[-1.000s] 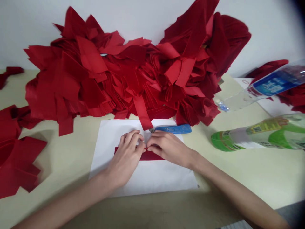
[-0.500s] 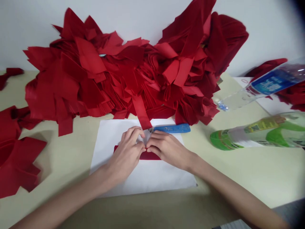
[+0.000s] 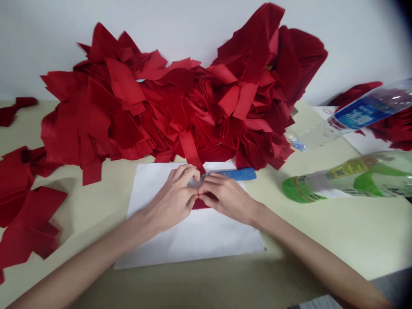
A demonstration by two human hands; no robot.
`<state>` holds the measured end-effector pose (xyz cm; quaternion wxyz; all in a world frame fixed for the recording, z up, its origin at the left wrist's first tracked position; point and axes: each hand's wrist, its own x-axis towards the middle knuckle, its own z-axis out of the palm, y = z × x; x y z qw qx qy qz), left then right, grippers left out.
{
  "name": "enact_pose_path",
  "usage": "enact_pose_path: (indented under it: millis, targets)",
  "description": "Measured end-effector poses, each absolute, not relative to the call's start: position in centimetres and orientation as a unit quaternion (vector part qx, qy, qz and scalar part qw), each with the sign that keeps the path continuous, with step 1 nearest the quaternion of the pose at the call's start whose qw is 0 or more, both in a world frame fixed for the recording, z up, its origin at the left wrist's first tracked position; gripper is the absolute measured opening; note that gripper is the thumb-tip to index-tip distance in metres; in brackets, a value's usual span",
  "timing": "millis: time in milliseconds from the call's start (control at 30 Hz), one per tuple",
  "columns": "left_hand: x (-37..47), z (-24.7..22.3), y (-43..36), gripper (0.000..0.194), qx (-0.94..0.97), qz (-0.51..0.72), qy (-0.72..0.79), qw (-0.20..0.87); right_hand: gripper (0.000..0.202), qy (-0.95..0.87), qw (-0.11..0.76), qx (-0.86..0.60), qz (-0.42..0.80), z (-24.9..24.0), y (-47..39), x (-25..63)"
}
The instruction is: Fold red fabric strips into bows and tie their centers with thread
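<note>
Both hands meet over a small red fabric strip [image 3: 200, 204] lying on a white sheet of paper [image 3: 193, 240]. My left hand [image 3: 178, 195] pinches the strip's upper edge with thumb and forefinger. Right beside it, my right hand [image 3: 223, 195] pinches the same edge, the two sets of fingertips nearly touching. Most of the strip is hidden beneath the hands. Just beyond the right hand lies a blue-handled utility knife [image 3: 241, 174], its front end partly covered by the fingers.
A large heap of red fabric pieces [image 3: 161, 111] stands along the wall behind the paper. More red pieces [image 3: 35, 219] lie at the left. On the right, a clear bottle with a blue label [image 3: 360, 112] and a green-labelled bottle [image 3: 341, 178] lie on their sides.
Both hands keep their pinch on the strip, which now shows less from under them, its left end covered. The whole view has shifted slightly.
</note>
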<state>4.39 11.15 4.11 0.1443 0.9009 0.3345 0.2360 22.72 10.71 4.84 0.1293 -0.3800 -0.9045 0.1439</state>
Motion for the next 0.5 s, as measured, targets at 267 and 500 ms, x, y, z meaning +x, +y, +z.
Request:
enact_pose_path:
  millis: [267, 500]
  targets:
    - [3.6, 2.8, 6.3, 0.023, 0.932, 0.304, 0.193, -0.046, 0.028, -0.933, 0.212, -0.276, -0.086, 3.4, 5.1, 22.8]
    - [3.9, 3.6, 5.3, 0.027, 0.895, 0.155, 0.378, 0.176, 0.014, -0.88, 0.17, -0.398, 0.199, 4.0, 5.3, 22.3]
